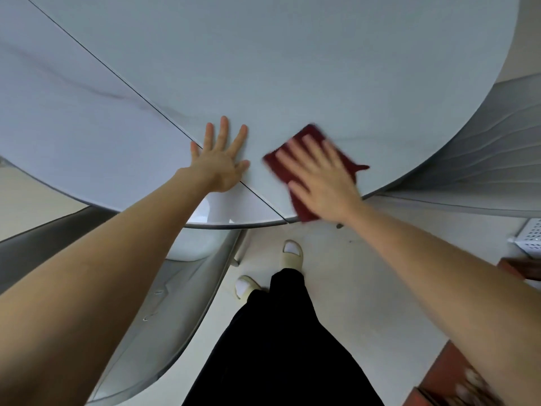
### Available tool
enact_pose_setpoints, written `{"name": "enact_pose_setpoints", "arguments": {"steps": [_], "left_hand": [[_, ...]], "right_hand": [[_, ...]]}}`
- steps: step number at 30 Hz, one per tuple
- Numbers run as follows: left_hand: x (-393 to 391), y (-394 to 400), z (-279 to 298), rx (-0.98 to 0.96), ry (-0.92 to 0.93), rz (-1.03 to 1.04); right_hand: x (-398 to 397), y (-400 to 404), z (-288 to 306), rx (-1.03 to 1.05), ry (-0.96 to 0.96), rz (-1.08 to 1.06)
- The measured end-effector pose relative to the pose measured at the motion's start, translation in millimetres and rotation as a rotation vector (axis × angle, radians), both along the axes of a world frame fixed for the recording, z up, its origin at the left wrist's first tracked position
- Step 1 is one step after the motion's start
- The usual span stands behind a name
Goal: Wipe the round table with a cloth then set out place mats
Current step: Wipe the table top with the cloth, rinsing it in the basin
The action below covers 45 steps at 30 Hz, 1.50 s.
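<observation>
Cloth (pixel 310 159) under right hand (pixel 319 177) overlaps table (pixel 263 68) near edge.

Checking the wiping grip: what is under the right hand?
A dark red cloth lies flat under the right hand, on the round table near its edge. The cloth's middle is covered by the palm and fingers.

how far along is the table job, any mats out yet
Nothing looks finished. In hand: the right hand presses the dark red cloth flat near the round table's front edge, blurred mid-wipe, while the left hand rests flat beside it. Left: no place mats are visible.
</observation>
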<state>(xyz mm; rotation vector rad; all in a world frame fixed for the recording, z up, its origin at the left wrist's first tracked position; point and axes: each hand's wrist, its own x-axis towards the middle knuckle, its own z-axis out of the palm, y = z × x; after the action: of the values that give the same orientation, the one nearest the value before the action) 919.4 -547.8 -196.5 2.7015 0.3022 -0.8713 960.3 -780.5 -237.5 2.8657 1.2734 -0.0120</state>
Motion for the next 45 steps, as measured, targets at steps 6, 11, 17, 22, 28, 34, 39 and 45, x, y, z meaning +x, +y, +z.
{"name": "enact_pose_setpoints", "arguments": {"steps": [6,11,17,22,28,34,39,45], "left_hand": [[5.8,-1.8,0.1,-0.008,0.013,-0.020],[4.1,1.2,0.6,-0.016,0.036,-0.024],[-10.0,17.6,-2.3,0.016,-0.069,0.073],[-32.1,54.6,-9.0,0.112,-0.049,0.238],[-36.5,61.5,-4.7,0.071,-0.025,0.173],[-39.8,80.6,1.9,0.020,-0.033,0.169],[-31.7,91.6,9.3,0.072,-0.059,0.350],[-15.4,118.8,3.4,0.119,0.065,0.452]], "right_hand": [[-36.7,41.8,-0.5,0.001,0.046,-0.415],[-34.0,9.2,4.3,-0.086,0.099,0.025],[-40.4,13.9,7.1,-0.102,0.086,-0.113],[-8.4,118.0,2.6,-0.055,0.126,-0.231],[-32.4,65.9,-5.3,-0.055,0.054,0.002],[-16.9,97.0,-3.2,-0.053,0.042,-0.024],[0.4,151.6,-6.6,-0.017,0.082,-0.089],[16.5,182.9,-8.9,0.012,0.084,-0.068]]}}
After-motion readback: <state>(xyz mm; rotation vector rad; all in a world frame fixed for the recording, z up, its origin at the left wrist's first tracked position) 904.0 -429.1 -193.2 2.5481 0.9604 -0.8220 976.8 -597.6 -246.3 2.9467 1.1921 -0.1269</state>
